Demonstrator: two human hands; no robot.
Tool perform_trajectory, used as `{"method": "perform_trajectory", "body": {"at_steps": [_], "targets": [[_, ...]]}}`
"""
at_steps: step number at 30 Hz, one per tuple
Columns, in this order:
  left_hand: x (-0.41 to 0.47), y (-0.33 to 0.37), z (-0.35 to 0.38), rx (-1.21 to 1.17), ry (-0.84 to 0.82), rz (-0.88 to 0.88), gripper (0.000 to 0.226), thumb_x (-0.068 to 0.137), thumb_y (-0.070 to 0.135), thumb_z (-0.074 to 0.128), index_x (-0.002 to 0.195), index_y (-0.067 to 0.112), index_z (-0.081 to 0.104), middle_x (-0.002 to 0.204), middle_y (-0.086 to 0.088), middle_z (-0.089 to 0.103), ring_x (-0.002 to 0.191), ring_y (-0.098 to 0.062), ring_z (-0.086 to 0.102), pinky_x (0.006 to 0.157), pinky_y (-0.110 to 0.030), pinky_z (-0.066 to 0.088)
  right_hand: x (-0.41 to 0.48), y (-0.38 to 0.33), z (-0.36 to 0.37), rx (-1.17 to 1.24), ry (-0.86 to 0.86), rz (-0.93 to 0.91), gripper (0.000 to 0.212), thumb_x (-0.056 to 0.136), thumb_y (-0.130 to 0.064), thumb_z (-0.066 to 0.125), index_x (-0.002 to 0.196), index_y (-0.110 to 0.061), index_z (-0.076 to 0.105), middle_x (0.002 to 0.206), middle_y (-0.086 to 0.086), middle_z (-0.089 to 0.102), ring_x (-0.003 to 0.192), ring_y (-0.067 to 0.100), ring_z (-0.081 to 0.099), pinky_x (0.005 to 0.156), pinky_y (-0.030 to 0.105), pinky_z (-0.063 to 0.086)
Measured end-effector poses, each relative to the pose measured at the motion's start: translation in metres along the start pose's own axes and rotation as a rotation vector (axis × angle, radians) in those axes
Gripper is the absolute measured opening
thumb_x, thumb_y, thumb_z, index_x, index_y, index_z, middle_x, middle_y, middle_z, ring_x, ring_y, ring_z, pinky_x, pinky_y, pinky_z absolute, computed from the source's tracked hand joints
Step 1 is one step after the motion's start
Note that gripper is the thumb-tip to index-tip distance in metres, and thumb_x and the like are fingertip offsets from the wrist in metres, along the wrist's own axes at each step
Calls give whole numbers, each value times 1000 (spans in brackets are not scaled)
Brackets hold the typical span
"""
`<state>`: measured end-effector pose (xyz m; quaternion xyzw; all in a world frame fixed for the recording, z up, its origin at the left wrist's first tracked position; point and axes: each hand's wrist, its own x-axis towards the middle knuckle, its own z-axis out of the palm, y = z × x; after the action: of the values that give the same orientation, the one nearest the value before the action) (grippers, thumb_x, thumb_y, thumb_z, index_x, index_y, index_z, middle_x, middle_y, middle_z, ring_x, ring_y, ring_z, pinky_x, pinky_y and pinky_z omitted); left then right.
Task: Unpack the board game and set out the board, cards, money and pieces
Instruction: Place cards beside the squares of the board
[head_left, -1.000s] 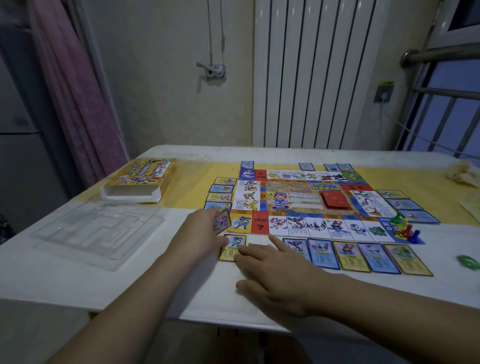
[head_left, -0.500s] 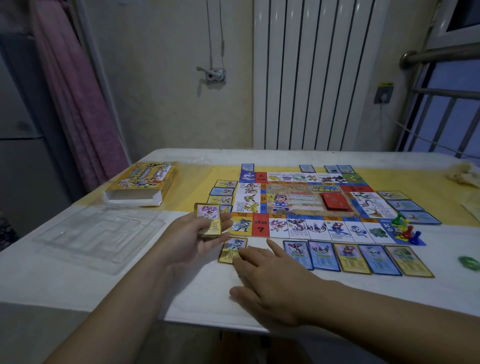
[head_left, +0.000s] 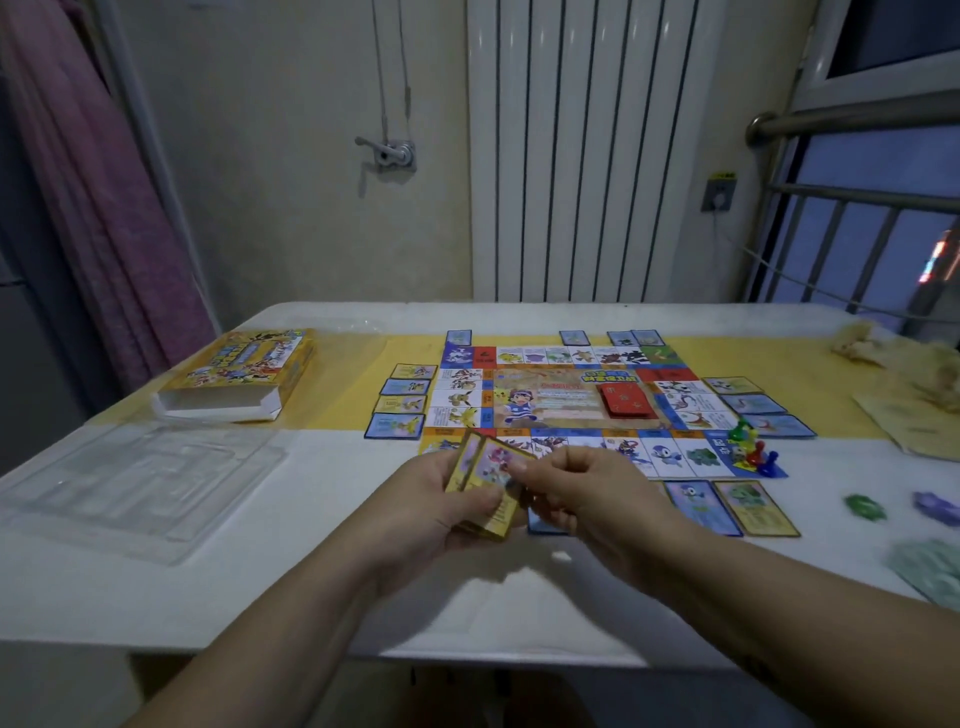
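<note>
The game board (head_left: 571, 400) lies flat in the middle of the table, with property cards (head_left: 397, 408) laid along its edges. My left hand (head_left: 431, 506) grips a small stack of yellow cards (head_left: 488, 488) above the board's near left corner. My right hand (head_left: 576, 491) pinches the top card of that stack. A red card deck (head_left: 626, 402) rests on the board's centre. Coloured pawns (head_left: 750, 449) stand on the near right corner square. Two cards (head_left: 732, 506) lie below the board's near edge on the right; others there are hidden by my right hand.
The yellow game box (head_left: 239, 374) and a clear plastic insert tray (head_left: 130, 483) sit at the left. Green and purple pieces (head_left: 865, 506) and green paper money (head_left: 930, 571) lie at the right edge. A crumpled bag and a paper sheet (head_left: 914, 410) are at the far right.
My left hand lifted its cards up and toward me. My right hand left the table beside the near row and came up to pinch the top card.
</note>
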<state>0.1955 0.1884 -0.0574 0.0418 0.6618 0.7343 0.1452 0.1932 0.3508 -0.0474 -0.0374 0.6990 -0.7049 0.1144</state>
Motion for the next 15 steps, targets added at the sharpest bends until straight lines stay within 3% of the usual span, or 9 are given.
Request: {"method": "perform_trajectory", "body": {"at_steps": [3, 5, 8, 11, 15], "targets": [[-4, -4, 5, 64, -17, -50, 22, 89, -3, 55, 106, 8, 63, 94, -14, 73, 84, -21, 71, 72, -30, 57, -9, 13, -5, 0, 41, 77, 24, 71, -26, 76, 55, -13, 62, 54, 4, 56, 50, 12, 44, 48, 21, 34], [-7, -4, 7, 89, -38, -70, 22, 89, -2, 56, 105, 11, 63, 93, -11, 74, 84, -19, 71, 74, -29, 57, -10, 18, -9, -39, 72, 92, 28, 73, -28, 77, 51, -16, 63, 51, 2, 55, 47, 11, 41, 49, 23, 29], [-9, -3, 11, 99, -51, -80, 22, 89, -3, 56, 104, 12, 63, 93, -10, 74, 85, -18, 71, 73, -28, 57, -10, 16, -11, -23, 38, 93, 22, 73, -25, 77, 57, -15, 66, 60, 7, 62, 49, 9, 50, 50, 23, 38], [-8, -1, 12, 97, -7, -72, 24, 86, -3, 60, 104, 12, 63, 95, -11, 73, 88, -23, 70, 78, -33, 57, -7, 9, -12, 4, 7, 81, 18, 78, -16, 71, 70, -2, 64, 64, 11, 64, 53, 11, 56, 57, 23, 47], [-7, -3, 10, 110, 51, -41, 24, 82, -2, 66, 100, 15, 64, 91, -7, 74, 85, -20, 70, 77, -35, 57, -6, 3, -14, -84, -36, 64, 17, 85, -13, 64, 75, 0, 66, 67, 9, 62, 62, 13, 56, 63, 23, 50]]}}
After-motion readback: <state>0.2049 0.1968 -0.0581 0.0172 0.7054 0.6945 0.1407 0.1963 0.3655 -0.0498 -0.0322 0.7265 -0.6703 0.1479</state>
